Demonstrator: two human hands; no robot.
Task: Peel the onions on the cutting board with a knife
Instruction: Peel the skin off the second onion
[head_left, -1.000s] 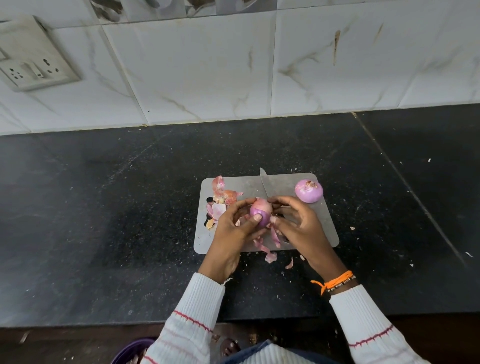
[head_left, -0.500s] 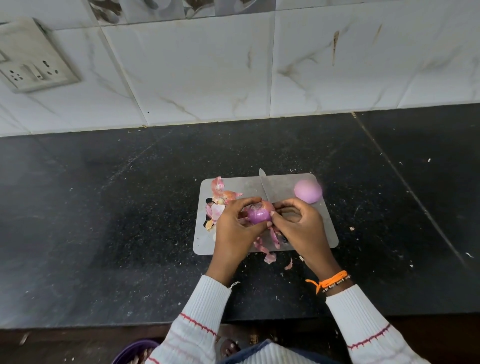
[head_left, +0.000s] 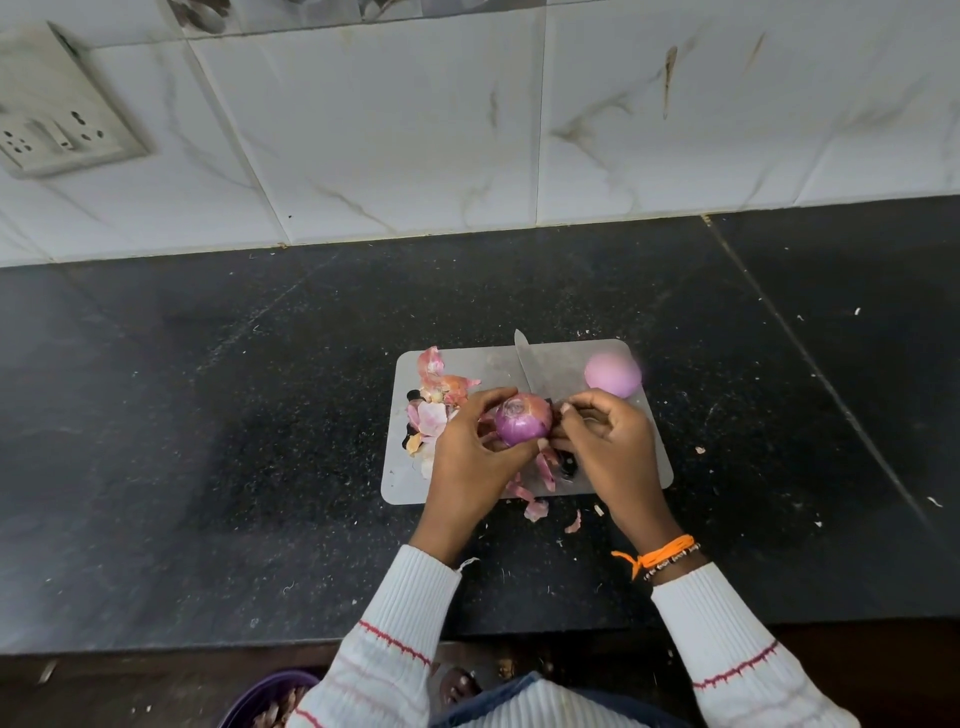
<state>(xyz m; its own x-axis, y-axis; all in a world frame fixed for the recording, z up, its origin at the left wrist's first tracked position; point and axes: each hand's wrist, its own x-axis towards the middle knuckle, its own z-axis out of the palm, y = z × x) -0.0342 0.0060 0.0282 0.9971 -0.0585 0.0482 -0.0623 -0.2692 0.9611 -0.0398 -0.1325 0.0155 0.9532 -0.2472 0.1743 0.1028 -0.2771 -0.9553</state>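
Observation:
A grey cutting board (head_left: 566, 358) lies on the black counter. My left hand (head_left: 470, 457) grips a purple onion (head_left: 522, 419) just above the board, its cut end facing up. My right hand (head_left: 605, 447) is beside the onion on its right, fingertips curled and pinching at the onion's skin. A knife (head_left: 525, 364) lies on the board with its blade pointing away from me; its handle is mostly hidden under my hands. A second, peeled pale onion (head_left: 612, 375) sits at the board's far right corner.
Onion skins (head_left: 435, 400) are heaped on the board's left side, and a few scraps (head_left: 537, 509) lie past its near edge. A wall socket (head_left: 57, 130) is at upper left. A purple bin (head_left: 262, 699) shows below the counter edge.
My left hand has turned the onion so its cut end faces up. My right hand's fingers have shifted from the onion's front to its right side.

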